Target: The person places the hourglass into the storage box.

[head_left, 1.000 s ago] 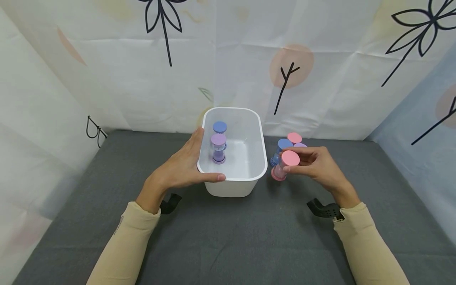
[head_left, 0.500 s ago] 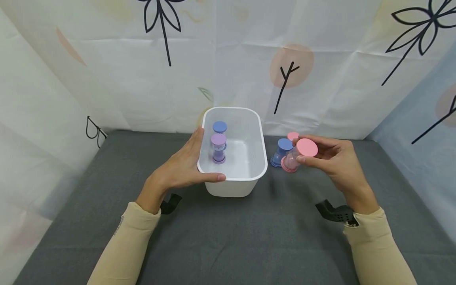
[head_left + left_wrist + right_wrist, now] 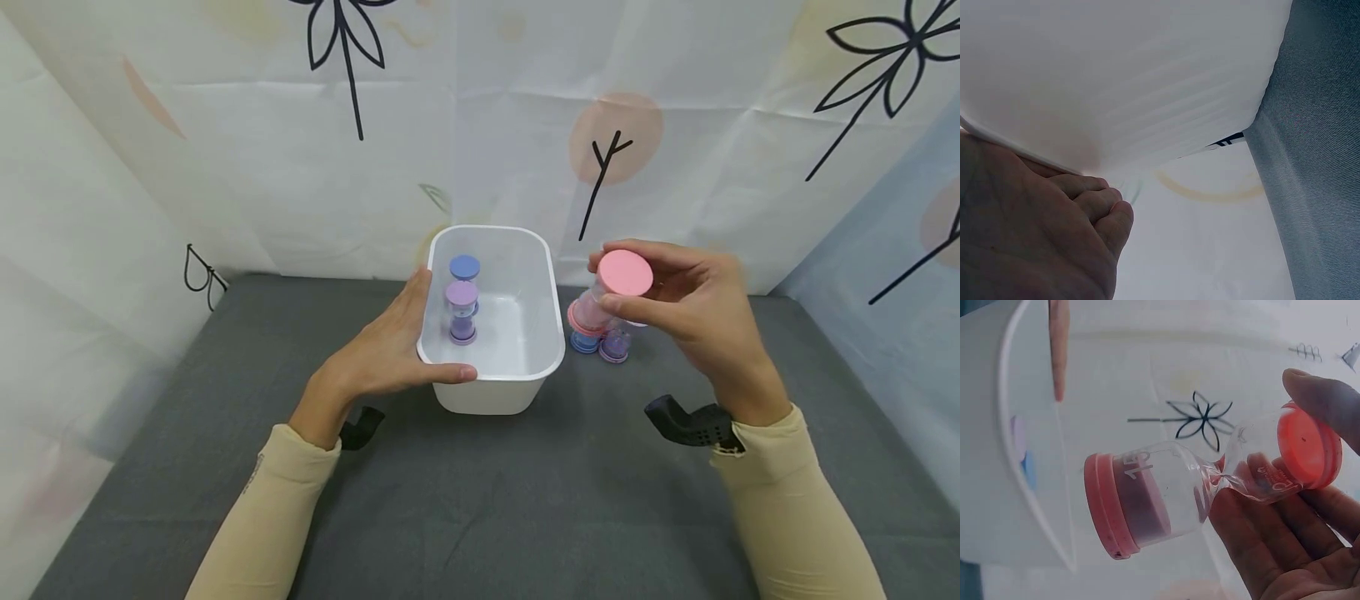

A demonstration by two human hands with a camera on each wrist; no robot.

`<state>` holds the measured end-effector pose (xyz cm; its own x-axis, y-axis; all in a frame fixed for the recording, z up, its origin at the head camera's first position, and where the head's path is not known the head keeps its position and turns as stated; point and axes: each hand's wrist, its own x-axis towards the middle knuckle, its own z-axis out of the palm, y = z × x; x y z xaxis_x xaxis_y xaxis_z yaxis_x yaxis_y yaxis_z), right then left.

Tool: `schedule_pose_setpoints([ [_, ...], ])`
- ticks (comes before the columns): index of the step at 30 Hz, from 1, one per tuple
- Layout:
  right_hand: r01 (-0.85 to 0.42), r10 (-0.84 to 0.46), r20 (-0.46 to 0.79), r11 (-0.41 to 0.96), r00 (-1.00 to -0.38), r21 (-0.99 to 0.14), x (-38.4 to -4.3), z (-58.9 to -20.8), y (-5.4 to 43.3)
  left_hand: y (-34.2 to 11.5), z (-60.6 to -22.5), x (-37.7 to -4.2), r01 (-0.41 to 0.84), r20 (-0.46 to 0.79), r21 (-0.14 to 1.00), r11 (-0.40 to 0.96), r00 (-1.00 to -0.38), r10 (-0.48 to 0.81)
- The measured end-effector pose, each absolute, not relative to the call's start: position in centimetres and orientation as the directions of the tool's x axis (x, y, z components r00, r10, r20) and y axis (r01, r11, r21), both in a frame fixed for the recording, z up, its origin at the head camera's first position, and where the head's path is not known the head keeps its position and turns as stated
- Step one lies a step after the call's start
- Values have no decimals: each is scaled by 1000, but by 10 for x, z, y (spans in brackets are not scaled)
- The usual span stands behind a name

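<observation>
The right hand (image 3: 693, 300) pinches a pink hourglass (image 3: 606, 287), tilted beside the white bin (image 3: 487, 396), partly hiding a blue hourglass (image 3: 584, 342) and a purple hourglass (image 3: 615, 343); the left hand (image 3: 382, 350) lies spread against the bin's left side and near rim; inside stand another purple hourglass (image 3: 462, 310) and another blue hourglass (image 3: 464, 267).

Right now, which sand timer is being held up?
The pink timer, tilted in the right hand. The other timers showing are blue or purple, in the white tub or on the grey cloth.
</observation>
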<state>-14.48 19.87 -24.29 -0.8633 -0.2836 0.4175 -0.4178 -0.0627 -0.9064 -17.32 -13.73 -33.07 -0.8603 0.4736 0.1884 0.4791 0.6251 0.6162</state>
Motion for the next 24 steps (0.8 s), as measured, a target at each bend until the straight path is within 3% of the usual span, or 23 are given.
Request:
schedule_pose_setpoints([
  [8, -474, -363, 441, 2, -821, -881, -164, -235, 159, -138, -332, -173, 474, 183, 614, 631, -863, 470],
  [14, -435, -449, 358, 77, -819, -897, -185, -252, 129, -136, -332, -177, 537, 258, 628, 563, -826, 501],
  [24, -355, -545, 194, 208, -816, -911, -208, -287, 98, -138, -332, -173, 476, 177, 627, 617, -858, 482],
])
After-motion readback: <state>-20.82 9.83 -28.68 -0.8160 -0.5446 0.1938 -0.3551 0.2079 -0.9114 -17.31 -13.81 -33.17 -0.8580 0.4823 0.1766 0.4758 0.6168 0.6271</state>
